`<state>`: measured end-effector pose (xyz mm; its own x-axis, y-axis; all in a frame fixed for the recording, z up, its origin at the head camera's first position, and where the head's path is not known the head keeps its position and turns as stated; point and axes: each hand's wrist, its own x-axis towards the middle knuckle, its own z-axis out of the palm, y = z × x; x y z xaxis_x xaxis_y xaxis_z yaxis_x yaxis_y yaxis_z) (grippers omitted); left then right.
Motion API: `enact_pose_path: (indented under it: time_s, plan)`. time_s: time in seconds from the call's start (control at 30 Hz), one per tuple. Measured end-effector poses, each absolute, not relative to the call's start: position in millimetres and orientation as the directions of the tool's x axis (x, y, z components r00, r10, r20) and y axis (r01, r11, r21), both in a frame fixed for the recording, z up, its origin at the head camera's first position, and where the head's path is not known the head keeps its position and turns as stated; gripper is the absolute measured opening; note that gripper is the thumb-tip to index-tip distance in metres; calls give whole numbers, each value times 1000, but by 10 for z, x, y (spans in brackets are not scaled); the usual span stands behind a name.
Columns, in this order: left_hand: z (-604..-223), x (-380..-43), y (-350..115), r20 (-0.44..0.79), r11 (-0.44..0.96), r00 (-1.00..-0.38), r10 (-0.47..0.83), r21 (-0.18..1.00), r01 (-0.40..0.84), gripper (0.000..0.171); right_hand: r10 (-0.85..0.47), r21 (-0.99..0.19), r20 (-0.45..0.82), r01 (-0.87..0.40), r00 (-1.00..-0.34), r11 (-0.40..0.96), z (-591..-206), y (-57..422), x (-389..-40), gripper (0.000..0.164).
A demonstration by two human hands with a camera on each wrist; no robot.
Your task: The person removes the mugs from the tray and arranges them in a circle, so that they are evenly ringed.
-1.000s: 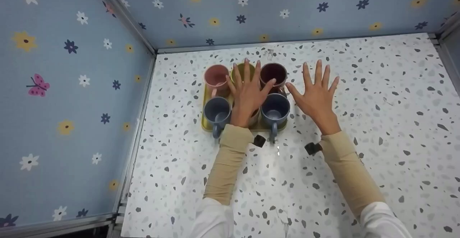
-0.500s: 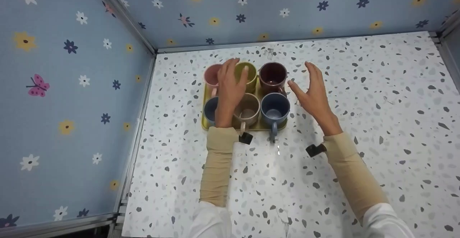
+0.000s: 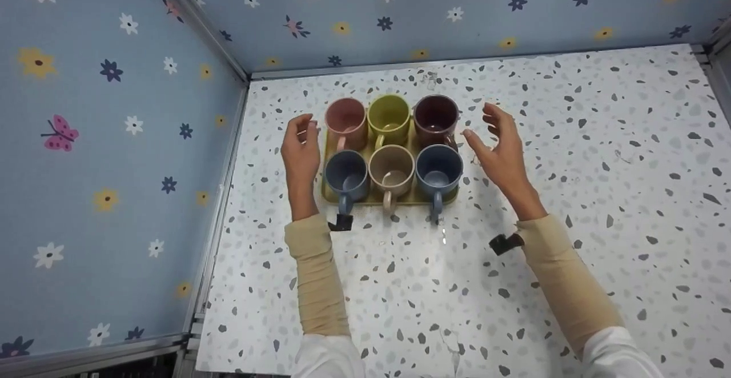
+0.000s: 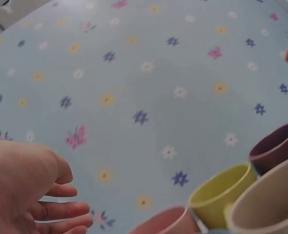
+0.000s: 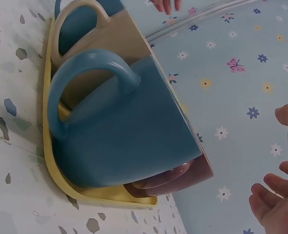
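Observation:
Several mugs stand in two rows on a yellow tray [image 3: 371, 200]. The back row holds a pink mug [image 3: 346, 120], a yellow-green mug [image 3: 389, 118] and a dark maroon mug [image 3: 436, 118]. In front are a blue mug [image 3: 346, 175], a beige mug [image 3: 391, 172] and another blue mug [image 5: 129, 122]. My left hand [image 3: 301, 155] hovers just left of the tray, fingers loosely bent, holding nothing. On the other side my right hand [image 3: 502, 152] is raised beside the maroon mug, thumb and fingers apart, also holding nothing. Neither hand touches a mug.
The speckled white tabletop [image 3: 617, 195] extends around the tray. A blue flowered panel [image 3: 114, 155] stands along the left, and another flowered panel [image 3: 480, 18] closes off the back. A metal rail [image 3: 214, 252] runs along the table's left edge.
My left hand has moved left from above the mugs to beside the tray, its spread fingers now bent. My right hand has stayed near its place, its fingers now less spread. The mugs have stayed put.

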<state>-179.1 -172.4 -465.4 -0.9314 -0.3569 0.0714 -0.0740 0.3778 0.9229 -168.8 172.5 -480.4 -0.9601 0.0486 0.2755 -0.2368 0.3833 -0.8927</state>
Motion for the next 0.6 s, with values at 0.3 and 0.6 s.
enact_pose_path:
  time_s: [0.3,0.6]
  plan:
    - [-5175,-1684,-1962,-139,289,-884,-447,912,-290,29,29,-910,273,-248,-962,332,-4600,1612,-1494,58]
    - [-5649,-1570,-2010,-307,368,-867,-391,812,-454,39,-42,-905,265,-264,-963,334,-4788,1543,-1443,60]
